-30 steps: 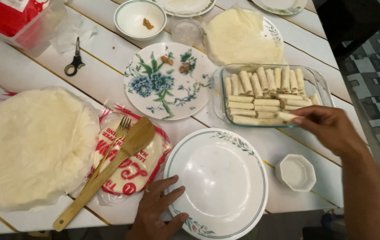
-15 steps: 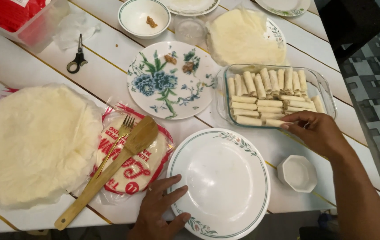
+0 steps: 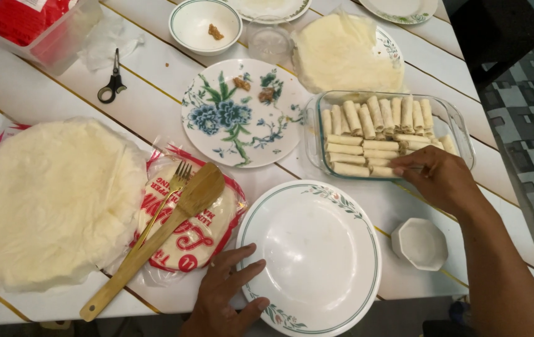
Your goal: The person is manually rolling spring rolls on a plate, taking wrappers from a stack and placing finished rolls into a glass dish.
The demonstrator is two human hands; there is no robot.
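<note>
right hand (image 3: 443, 181) sits at the glass dish's (image 3: 460, 134) near right corner, fingertips pinching a roll (image 3: 384, 171) whose long axis runs left-right. left hand (image 3: 226, 293), fingers spread, presses flat on the empty plate's (image 3: 310, 256) near left rim.

On the table (image 3: 42, 87) lie 2 hands, 1 glass dish (image 3: 457, 134), 1 scissors (image 3: 112, 84), 1 fork (image 3: 176, 181), and 1 wooden spatula (image 3: 173, 221).
</note>
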